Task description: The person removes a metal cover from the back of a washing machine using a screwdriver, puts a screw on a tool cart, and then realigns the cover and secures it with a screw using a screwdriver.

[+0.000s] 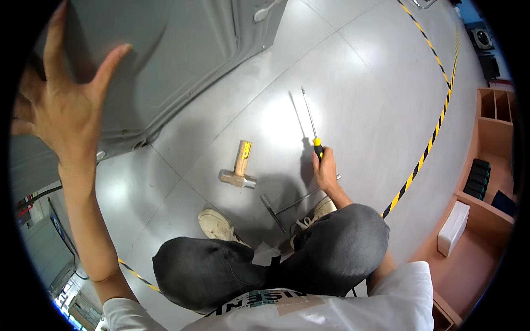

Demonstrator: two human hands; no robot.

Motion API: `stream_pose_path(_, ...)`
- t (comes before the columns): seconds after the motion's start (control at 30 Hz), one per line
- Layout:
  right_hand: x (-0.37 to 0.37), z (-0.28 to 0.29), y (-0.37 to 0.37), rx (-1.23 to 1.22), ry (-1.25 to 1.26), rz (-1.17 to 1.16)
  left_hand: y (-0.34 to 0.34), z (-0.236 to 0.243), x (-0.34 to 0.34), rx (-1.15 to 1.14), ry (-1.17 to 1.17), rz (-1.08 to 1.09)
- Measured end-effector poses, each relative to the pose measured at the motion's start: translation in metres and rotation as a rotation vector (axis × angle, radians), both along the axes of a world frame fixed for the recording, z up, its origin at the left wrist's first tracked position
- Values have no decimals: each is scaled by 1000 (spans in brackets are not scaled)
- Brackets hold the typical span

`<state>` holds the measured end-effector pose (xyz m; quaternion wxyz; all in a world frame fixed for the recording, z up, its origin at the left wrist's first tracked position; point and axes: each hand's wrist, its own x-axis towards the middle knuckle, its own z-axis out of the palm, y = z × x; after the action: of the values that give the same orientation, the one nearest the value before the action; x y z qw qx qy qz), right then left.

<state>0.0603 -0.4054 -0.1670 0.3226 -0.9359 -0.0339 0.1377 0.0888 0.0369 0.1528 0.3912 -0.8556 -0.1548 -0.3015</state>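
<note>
My right hand (pixel 327 170) is closed round the yellow-and-black handle of a long screwdriver (pixel 310 113), its thin shaft pointing away from me above the floor. Raised at the upper left, my left hand (pixel 65 105) has its fingers spread and holds nothing. Behind it is a large grey metal panel (pixel 187 49), like a vehicle door; I cannot tell whether the palm touches it. A hammer (pixel 238 171) with a wooden handle lies on the floor ahead of my feet. Close by my shoes rests a metal T-handle wrench (pixel 274 212), partly hidden by my right leg.
Yellow-and-black tape (pixel 425 151) runs along the floor on the right. Beyond it stands a wooden shelf unit (pixel 469 207) holding a white box (pixel 454 228) and several dark items (pixel 477 179). My cream shoes (pixel 216 225) are on grey floor tiles.
</note>
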Motion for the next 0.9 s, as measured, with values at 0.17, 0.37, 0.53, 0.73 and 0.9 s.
stream_pose_path(0.17, 11, 88, -1, 212, -164, 114, 3, -18, -7, -141, -180, -369)
stream_pose_path(0.37, 56, 249, 25, 287, -663, 502, -11, -13, -10, -115, -143, -336)
stream_pose_path(0.53, 59, 329, 83, 225, -881, 600, -2, -28, -15, -114, -164, -342)
stream_pose_path(0.73, 51, 369, 131, 211, -1020, 629, -5, -30, -13, -116, -156, -324)
stream_pose_path(0.9, 46, 379, 148, 206, -1055, 650, -7, -32, -13, -133, -149, -302)
